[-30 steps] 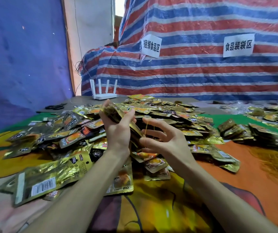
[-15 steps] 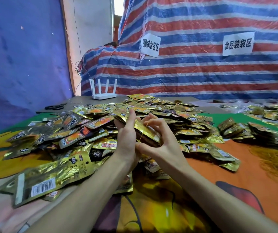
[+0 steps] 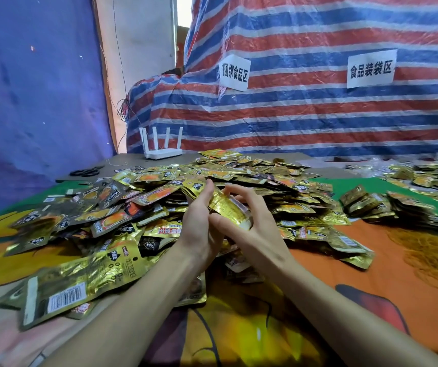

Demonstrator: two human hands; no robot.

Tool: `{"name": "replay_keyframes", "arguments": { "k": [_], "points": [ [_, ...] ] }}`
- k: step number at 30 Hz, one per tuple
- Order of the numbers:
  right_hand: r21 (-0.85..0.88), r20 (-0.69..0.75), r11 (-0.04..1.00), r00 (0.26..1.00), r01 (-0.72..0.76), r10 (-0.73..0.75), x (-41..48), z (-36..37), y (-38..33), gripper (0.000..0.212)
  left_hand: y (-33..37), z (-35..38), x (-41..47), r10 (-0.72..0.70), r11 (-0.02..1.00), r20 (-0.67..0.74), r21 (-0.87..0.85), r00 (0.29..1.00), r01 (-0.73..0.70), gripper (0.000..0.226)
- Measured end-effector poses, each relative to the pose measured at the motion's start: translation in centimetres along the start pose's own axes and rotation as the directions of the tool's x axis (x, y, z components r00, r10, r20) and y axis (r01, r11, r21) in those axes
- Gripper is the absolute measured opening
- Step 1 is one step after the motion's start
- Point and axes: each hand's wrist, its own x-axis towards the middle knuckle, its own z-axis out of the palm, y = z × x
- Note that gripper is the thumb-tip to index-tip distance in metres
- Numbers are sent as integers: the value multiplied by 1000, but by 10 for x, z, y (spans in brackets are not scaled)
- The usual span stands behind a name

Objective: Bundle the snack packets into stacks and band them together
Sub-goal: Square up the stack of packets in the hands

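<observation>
left hand grips the packet stack | right hand — its fingers curl round it too | risk — slick packets slide apart if either grip loosens

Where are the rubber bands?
The rubber bands lie heaped at the right of the head view, on the orange cloth, just in front of the stacks.

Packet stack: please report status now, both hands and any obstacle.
Packet stack gripped by left hand and right hand. Held above loose pile. No obstruction seen.
</observation>
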Motion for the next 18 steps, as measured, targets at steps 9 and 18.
{"name": "replay_keyframes", "arguments": {
  "k": [9,18],
  "points": [
    [-3,63,999,997,-43,43,6,-18,3,61,1,2,-1,99,988,-123,133,987,-82,48],
    [-273,209,961,973,-41,101,11,-37,-20,66,-3,6,-1,247,856,-108,490,963,-165,45]
  ]
}}
